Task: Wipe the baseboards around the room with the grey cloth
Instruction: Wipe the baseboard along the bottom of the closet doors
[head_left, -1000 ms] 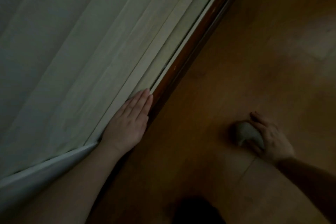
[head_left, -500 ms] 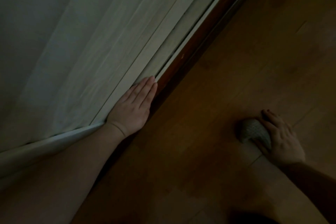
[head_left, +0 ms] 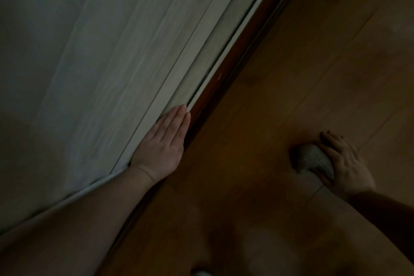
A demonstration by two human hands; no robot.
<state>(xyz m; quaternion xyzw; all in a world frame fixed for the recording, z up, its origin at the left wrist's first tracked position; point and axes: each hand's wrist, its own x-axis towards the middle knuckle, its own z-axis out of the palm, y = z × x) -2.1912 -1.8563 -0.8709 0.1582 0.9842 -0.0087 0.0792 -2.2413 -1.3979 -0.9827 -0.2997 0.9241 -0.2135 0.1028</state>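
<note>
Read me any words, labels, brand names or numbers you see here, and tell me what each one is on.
None: no text shows on the grey cloth under the right hand, the curtain the left hand presses back, the baseboard or the wooden floor; the picture is dim.

A pale grey cloth with a dotted weave lies on an orange-brown wooden floor, beside a dark reddish-brown baseboard and off-white curtain.

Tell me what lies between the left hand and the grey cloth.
Only bare wooden floor, as the head view shows. The left hand lies flat against the wall by the baseboard; the right hand holds the cloth on the floor.
</note>
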